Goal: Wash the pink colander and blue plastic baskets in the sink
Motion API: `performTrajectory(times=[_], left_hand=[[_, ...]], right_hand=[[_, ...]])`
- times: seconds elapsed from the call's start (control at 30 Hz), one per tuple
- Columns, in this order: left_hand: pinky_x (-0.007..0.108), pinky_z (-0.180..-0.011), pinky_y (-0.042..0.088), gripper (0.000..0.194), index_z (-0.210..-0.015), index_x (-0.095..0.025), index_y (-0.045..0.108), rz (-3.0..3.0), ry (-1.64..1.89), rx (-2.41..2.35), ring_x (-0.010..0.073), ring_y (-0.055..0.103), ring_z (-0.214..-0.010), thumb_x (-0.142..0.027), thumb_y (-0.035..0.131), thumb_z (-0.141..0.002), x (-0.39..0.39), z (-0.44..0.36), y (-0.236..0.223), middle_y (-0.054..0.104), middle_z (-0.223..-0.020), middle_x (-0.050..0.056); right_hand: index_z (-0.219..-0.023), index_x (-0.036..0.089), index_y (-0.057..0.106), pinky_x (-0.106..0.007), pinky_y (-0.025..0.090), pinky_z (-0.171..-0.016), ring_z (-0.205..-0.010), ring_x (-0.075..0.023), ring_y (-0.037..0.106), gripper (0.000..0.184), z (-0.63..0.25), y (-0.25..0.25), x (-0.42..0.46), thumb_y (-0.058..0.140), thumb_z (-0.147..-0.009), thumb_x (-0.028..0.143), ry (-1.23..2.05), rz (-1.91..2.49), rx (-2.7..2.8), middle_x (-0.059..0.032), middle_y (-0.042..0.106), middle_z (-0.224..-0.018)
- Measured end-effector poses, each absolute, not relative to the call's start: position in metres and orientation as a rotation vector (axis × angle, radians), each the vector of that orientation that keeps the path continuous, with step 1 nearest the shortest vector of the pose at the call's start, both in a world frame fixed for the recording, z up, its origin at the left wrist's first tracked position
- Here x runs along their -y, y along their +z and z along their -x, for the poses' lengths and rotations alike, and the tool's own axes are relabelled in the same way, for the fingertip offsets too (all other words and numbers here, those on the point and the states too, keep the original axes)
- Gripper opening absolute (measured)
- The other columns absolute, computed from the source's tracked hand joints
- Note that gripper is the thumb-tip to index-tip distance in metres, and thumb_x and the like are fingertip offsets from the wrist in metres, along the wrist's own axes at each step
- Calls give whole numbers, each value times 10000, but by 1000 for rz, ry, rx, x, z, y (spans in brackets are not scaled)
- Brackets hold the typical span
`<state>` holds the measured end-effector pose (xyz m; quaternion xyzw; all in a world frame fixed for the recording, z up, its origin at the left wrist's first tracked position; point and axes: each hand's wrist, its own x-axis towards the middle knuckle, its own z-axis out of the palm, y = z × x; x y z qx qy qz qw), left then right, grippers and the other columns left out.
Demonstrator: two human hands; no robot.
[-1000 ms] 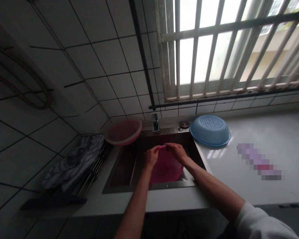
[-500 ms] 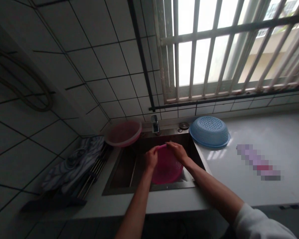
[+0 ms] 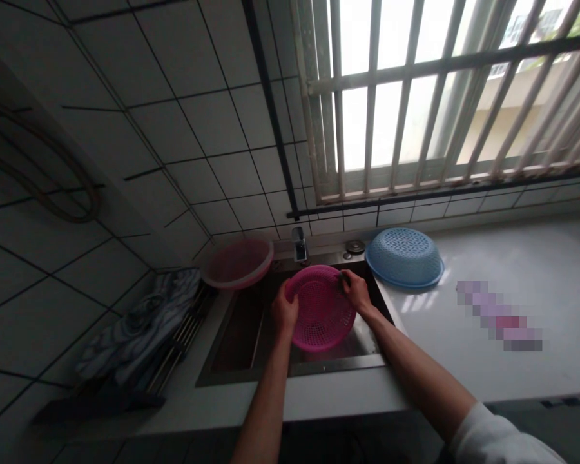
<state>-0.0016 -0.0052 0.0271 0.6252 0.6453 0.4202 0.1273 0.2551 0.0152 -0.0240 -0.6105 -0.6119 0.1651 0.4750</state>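
Observation:
A round pink plastic colander (image 3: 319, 316) is tilted over the right part of the steel sink (image 3: 338, 366), its perforated inside facing me. My left hand (image 3: 285, 310) grips the colander's left rim, with the thumb on the inner side. At the upper right rim, my right hand (image 3: 356, 291) is closed on a small dark pad (image 3: 344, 277), pressed against the colander's edge. Most of the pad is hidden by the fingers, so its exact kind is unclear. The faucet (image 3: 299, 245) stands just behind the colander.
A pink basin (image 3: 236, 263) rests at the sink's back left corner. An upturned blue colander (image 3: 405, 258) sits on the counter (image 3: 444, 361) to the right, near a blurred-out object (image 3: 500, 316). Striped cloth (image 3: 140, 322) lies over a metal rack at left.
The colander has turned so that its inside now shows as a wide round. My hands have moved apart, the left to the left rim, the right to the right along the edge.

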Motion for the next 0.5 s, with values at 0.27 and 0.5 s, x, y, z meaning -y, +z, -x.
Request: performTrajectory(times=[0.27, 0.5], left_hand=[[378, -1190, 446, 549, -1406, -261, 630, -2044, 1046, -1771, 210, 605, -1349, -176, 710, -870, 11, -8, 38, 651, -1454, 62], [301, -1059, 525, 419, -1227, -290, 751, -2000, 842, -1651, 176, 724, -1150, -75, 568, -917, 7, -14, 26, 778, -1228, 20]], right_hand=[[-1216, 264, 747, -289, 539, -963, -1042, -208, 734, 383, -238, -10, -5, 579, -913, 101, 442, 1445, 1752, -52, 776, -1185], [-1245, 264, 754, -313, 544, -1007, -1098, -211, 729, 356, -212, -4, 2, 601, -948, 140, 391, 1292, 1886, -51, 771, -1226]])
